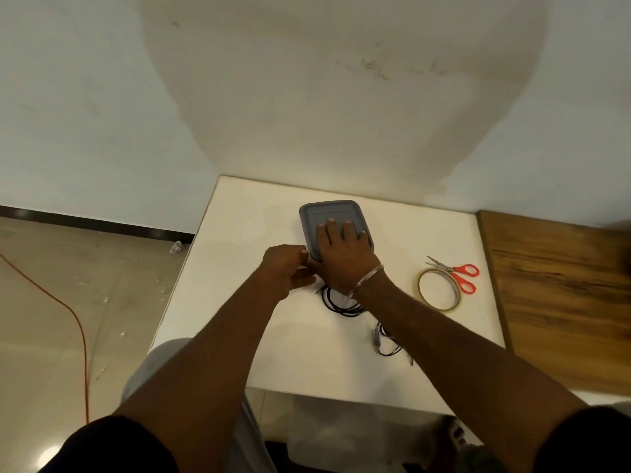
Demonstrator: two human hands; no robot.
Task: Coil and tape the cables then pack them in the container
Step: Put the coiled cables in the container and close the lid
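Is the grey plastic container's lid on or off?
On. The grey lid sits flat over the grey plastic container, the right hand pressing its top; the left hand is at its near corner.

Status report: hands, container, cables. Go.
Right hand flat on the container lid, left hand at its near-left corner. Lid on. Black cables loose on the table, untaped. Tape roll and scissors lie untouched on the right.

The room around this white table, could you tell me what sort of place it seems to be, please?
Probably a sparsely furnished indoor room used as a makeshift work spot, not a workshop. A small white table stands against a plain, stained wall, debris and an orange cord lie on the tiled floor.
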